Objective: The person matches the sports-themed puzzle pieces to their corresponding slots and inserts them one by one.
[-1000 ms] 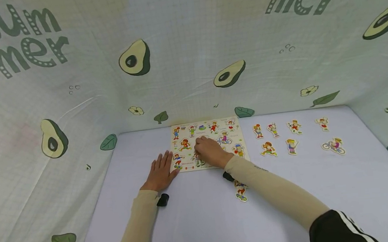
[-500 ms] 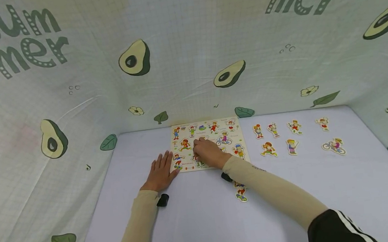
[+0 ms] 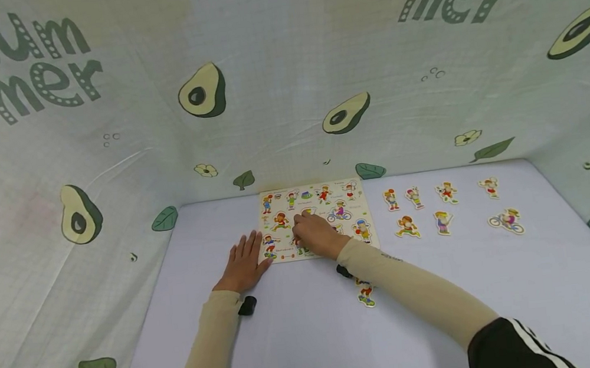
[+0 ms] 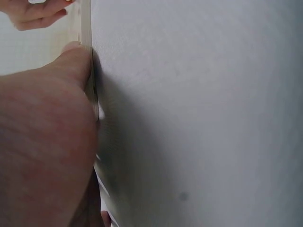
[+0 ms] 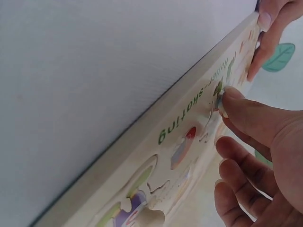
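Observation:
A flat wooden puzzle board [image 3: 359,207] printed with sports figures lies near the back edge of the table. My left hand [image 3: 243,264] rests with spread fingers at its left side, the thumb [image 4: 71,64] touching the board's edge in the left wrist view. Over the lower middle of the board, my right hand [image 3: 319,235] pinches a small puzzle piece [image 5: 219,97] between thumb and index finger. The piece shows green and is mostly hidden by the fingertips. It is at the board's surface, beside the printed word "Roller-skating"; the other right fingers are loosely curled.
Several loose figure pieces lie in two rows to the right, among them a cyclist [image 3: 506,222], a runner [image 3: 407,227] and a soccer player [image 3: 446,193]. Another piece [image 3: 366,297] lies partly under the right forearm. A patterned cloth wall [image 3: 278,120] rises behind the table.
My right hand has shifted very slightly to the left over the same spot on the board. The left hand stays in place. The head view has tilted a little.

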Motion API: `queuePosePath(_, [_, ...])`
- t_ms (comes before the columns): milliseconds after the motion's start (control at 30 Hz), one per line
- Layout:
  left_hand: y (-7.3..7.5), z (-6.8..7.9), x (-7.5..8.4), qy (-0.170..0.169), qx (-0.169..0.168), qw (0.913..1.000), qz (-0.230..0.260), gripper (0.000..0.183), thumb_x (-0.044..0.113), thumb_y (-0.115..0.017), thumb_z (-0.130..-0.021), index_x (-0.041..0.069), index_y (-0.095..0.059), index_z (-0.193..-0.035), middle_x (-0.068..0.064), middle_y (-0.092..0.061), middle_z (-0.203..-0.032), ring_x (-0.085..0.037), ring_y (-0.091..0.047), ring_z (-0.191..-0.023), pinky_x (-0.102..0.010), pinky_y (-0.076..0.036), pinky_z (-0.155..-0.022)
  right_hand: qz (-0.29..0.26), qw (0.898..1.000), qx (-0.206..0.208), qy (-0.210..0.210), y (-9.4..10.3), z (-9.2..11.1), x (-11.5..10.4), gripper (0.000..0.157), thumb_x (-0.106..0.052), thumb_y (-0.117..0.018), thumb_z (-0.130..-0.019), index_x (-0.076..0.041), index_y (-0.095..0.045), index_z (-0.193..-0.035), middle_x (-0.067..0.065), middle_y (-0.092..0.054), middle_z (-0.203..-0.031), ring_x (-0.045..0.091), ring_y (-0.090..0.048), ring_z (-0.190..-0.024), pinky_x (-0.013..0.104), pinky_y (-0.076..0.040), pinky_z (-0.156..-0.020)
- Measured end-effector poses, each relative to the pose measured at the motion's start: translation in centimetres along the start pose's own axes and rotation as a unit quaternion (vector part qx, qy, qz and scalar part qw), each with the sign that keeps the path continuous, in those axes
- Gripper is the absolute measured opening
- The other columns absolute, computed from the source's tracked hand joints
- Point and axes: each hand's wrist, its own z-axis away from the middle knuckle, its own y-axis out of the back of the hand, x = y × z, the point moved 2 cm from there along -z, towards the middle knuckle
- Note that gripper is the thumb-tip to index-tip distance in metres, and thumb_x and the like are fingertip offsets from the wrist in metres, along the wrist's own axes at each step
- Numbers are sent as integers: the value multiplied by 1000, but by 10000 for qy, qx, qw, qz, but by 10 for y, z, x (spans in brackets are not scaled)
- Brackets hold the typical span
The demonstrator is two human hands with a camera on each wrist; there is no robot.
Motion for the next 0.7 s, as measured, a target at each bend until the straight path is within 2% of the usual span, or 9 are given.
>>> queuePosePath(100, [1, 1, 1, -61, 85, 9999, 45, 78, 39, -52, -112, 0, -15, -168, -22, -11, -176, -45, -6, -162, -61, -6, -130, -126, 9999, 71, -89, 2, 4, 1, 10, -19, -83, -93, -10, -79, -96, 5, -66, -104, 23, -57, -98, 39, -53, -83])
queuePosePath(267, [0, -1, 0, -42, 62, 10000, 47, 79, 38, -53, -111, 1, -14, -169, -22, -10, -176, -45, -5, -162, -61, -6, -130, -312, 9985, 427, -162, 11, 22, 8, 20, -17, -85, -92, -9, -80, -109, 7, -68, -112, 26, -61, -105, 42, -53, -89])
queuePosePath(567, [-7, -6, -8, -77, 84, 9999, -14, 81, 44, -50, -112, 3, -12, -170, -20, -9, -177, -45, -5, -162, -62, -8, -130, -19, 9957, 900, -236, 30, 68, 19, 22, -18, -88, -89, -10, -79, -107, 5, -68, -111, 25, -62, -102, 41, -53, -91])
queuePosePath(700, [-8, -5, -8, -109, 131, 9998, -40, 81, 44, -50, -111, 2, -13, -169, -21, -10, -177, -45, -6, -162, -62, -9, -130, 98, 9946, 1004, -244, 33, 90, 22, 23, -17, -90, -86, -11, -79, -106, 4, -67, -109, 23, -61, -103, 40, -51, -89])
